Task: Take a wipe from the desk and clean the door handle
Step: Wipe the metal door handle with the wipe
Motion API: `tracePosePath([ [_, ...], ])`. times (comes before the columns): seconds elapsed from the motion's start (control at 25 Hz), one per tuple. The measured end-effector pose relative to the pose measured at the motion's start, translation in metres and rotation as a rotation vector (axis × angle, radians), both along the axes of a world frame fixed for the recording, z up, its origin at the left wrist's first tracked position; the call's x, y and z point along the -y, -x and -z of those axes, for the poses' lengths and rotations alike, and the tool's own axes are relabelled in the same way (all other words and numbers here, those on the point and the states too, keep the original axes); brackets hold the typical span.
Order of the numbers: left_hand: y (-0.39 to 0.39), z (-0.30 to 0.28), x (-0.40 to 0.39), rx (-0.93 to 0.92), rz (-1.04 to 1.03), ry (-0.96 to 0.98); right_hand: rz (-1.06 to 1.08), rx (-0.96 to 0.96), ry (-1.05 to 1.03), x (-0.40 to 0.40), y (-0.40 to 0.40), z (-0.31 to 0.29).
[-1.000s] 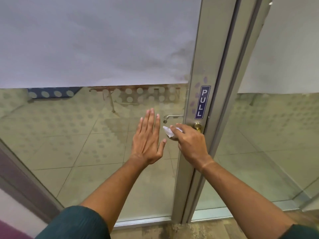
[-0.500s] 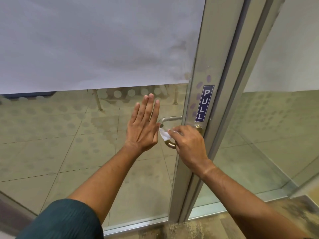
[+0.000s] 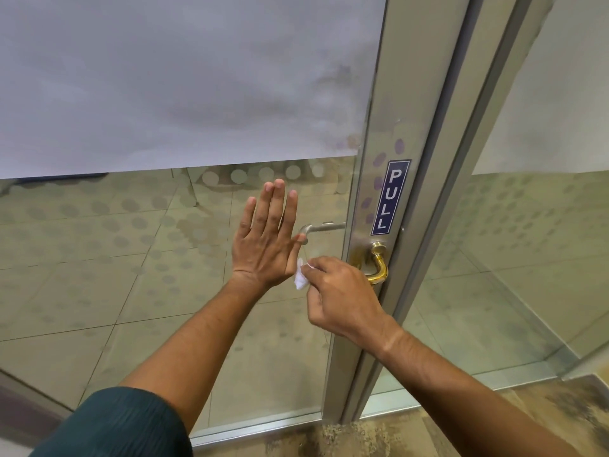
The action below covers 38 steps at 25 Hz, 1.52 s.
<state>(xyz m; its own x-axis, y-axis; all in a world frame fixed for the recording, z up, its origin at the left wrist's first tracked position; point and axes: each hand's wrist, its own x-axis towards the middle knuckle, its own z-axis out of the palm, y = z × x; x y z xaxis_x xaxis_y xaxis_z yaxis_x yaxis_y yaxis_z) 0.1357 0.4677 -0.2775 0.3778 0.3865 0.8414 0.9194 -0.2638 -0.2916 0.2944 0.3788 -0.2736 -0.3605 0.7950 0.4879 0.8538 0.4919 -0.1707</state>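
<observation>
A brass door handle [image 3: 379,263] juts from the metal frame [image 3: 372,179] of a glass door, under a blue PULL sticker [image 3: 390,197]. My right hand [image 3: 339,295] is shut on a small crumpled white wipe [image 3: 300,278], held just left of the handle's curved end and hiding its lever. My left hand [image 3: 267,239] lies flat and open against the glass pane, fingers up, beside the wipe. A silver handle [image 3: 321,229] on the far side shows through the glass.
The upper pane carries a frosted film [image 3: 184,80]. A second metal frame and glass panel [image 3: 514,258] stand to the right. Tiled floor shows through the glass; a brown mottled floor [image 3: 395,437] lies at my feet.
My right hand has slid the wipe leftward off the handle, baring the brass curve near the frame. My left hand stays flat on the glass. The view has moved closer.
</observation>
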Motion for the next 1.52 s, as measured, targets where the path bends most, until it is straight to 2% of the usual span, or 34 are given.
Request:
tracePosePath([
  [0.32,-0.004,-0.009,-0.002,0.062,0.020,-0.011,0.148,-0.038,-0.065,-0.002,0.017,0.009],
  [0.52,-0.005,-0.008,-0.007,0.033,-0.046,-0.073,0.188,0.179,-0.161,0.002,0.014,0.025],
  [0.68,-0.005,-0.008,-0.007,0.024,-0.046,-0.084,0.125,0.217,-0.234,0.007,0.004,0.033],
  [0.88,-0.004,-0.008,-0.007,0.032,-0.041,-0.065,0.032,0.180,-0.293,0.019,-0.025,0.036],
  [1.12,-0.005,-0.008,-0.007,0.044,-0.050,-0.046,0.140,-0.082,-0.086,0.025,-0.033,0.019],
  [1.28,-0.007,-0.006,-0.007,0.057,-0.061,-0.061,0.259,-0.146,-0.086,0.019,-0.015,0.013],
  [1.4,-0.007,-0.006,-0.008,0.059,-0.072,-0.070,0.279,-0.112,-0.138,0.017,-0.013,0.021],
  [1.52,-0.008,-0.005,-0.010,0.078,-0.069,-0.067,0.266,0.049,-0.157,0.014,-0.012,0.035],
])
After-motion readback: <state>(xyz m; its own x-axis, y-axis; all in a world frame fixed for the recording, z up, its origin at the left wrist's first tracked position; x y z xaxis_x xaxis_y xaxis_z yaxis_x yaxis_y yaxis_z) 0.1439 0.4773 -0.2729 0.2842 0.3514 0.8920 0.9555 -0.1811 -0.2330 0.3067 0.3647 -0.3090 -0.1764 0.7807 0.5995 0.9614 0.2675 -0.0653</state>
